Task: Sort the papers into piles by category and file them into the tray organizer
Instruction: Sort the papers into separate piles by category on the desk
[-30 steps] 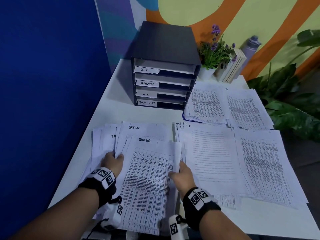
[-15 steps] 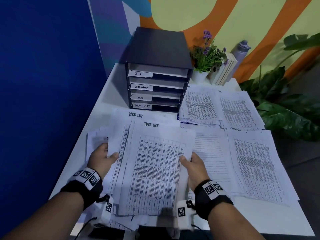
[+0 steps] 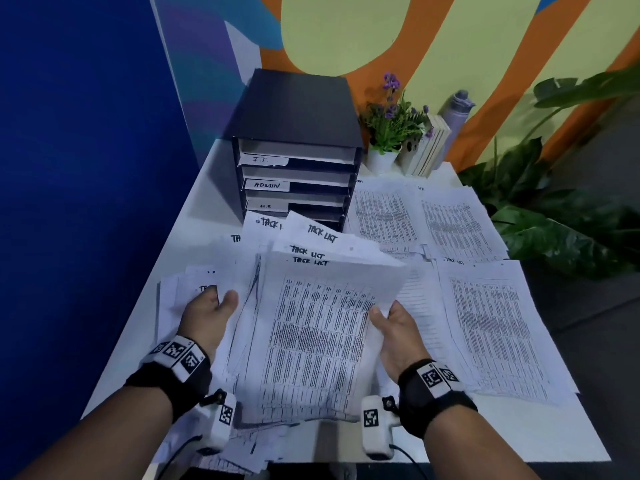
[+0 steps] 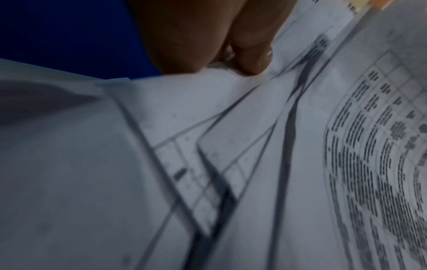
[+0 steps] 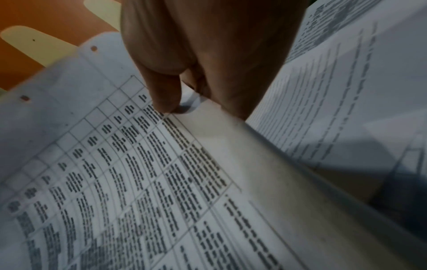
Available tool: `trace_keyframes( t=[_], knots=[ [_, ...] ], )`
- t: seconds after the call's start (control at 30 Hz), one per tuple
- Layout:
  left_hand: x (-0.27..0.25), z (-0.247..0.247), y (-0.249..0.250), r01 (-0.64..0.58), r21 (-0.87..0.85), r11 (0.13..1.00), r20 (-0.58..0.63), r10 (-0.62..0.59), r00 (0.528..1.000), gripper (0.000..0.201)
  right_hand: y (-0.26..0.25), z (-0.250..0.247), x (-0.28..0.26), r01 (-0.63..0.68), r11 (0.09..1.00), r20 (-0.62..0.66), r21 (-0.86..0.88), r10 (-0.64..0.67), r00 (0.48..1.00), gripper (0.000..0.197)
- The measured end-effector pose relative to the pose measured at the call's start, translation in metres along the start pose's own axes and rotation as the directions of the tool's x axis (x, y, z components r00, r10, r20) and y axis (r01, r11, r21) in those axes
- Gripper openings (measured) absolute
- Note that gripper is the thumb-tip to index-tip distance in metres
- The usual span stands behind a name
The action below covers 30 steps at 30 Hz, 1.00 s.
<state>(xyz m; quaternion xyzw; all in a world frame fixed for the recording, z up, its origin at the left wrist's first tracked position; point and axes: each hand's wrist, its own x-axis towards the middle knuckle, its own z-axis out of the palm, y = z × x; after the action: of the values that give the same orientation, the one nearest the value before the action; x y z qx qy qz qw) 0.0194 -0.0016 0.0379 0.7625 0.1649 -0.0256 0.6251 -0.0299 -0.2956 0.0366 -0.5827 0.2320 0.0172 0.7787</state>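
Lifted since a second ago: the task-list stack [image 3: 311,327], then flat on the tabletop [image 3: 194,216], now raised and tilted toward the tray organizer [image 3: 298,147], its far edge fanned out over the lowest slot.

Item, left hand [image 3: 207,317]: I grip the stack's left edge, thumb on top, fingers underneath; the left-wrist view shows the thumb [image 4: 251,60] pressing onto loose, splayed sheet edges. Held this way to keep the ragged left side from sliding apart.

Item, right hand [image 3: 394,327]: I pinch the right edge, thumb [image 5: 164,95] on the printed table, fingers below. One hand per side lets me square the sheets, as I judge, before filing.

Item, stack: many sheets headed "TASK LIST" in marker, misaligned, corners staggered. Some sheets remain on the tabletop beneath and to the left.

Item, tray organizer: dark, four tiers, labels I.T., ADMIN and H.R. readable; the bottom label is hidden by the raised paper.

Item, other piles [image 3: 426,223]: laid out in separate spreads on the right half of the tabletop, apart from one another so categories stay distinct.

Item, background: potted plant [image 3: 391,133], books [image 3: 429,147], bottle [image 3: 457,112] behind the piles.

Judgement: sorting looks largely done; filing of this category is in hand.
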Motion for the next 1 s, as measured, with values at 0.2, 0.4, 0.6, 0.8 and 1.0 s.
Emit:
trace_keyframes(
  t=[0.2, 0.4, 0.6, 0.8, 1.0],
  knots=[
    [-0.013, 0.025, 0.036, -0.001, -0.145, 0.989, 0.15, 0.023, 0.988, 0.024, -0.023, 0.022, -0.001, 0.133, 0.99, -0.101, -0.053, -0.138, 0.985, 0.031],
    [-0.024, 0.042, 0.083, -0.336, -0.061, 0.94, 0.048, 0.339, 0.94, 0.018, -0.078, 0.05, -0.02, 0.477, 0.873, -0.107, -0.102, -0.486, 0.867, 0.024],
    [-0.024, 0.047, 0.056, -0.207, 0.186, 0.961, 0.044, 0.202, 0.978, 0.054, -0.041, 0.041, -0.032, 0.298, 0.929, 0.023, -0.22, -0.3, 0.954, 0.043],
    [-0.028, 0.074, 0.061, -0.146, 0.143, 0.979, 0.077, 0.136, 0.988, 0.034, -0.039, 0.02, -0.02, 0.17, 0.929, 0.022, -0.327, -0.173, 0.985, 0.039],
    [-0.019, 0.124, 0.087, -0.254, -0.049, 0.966, 0.257, 0.258, 0.931, 0.028, -0.098, -0.039, 0.01, 0.172, 0.873, -0.18, -0.456, -0.28, 0.943, 0.061]
  ],
)
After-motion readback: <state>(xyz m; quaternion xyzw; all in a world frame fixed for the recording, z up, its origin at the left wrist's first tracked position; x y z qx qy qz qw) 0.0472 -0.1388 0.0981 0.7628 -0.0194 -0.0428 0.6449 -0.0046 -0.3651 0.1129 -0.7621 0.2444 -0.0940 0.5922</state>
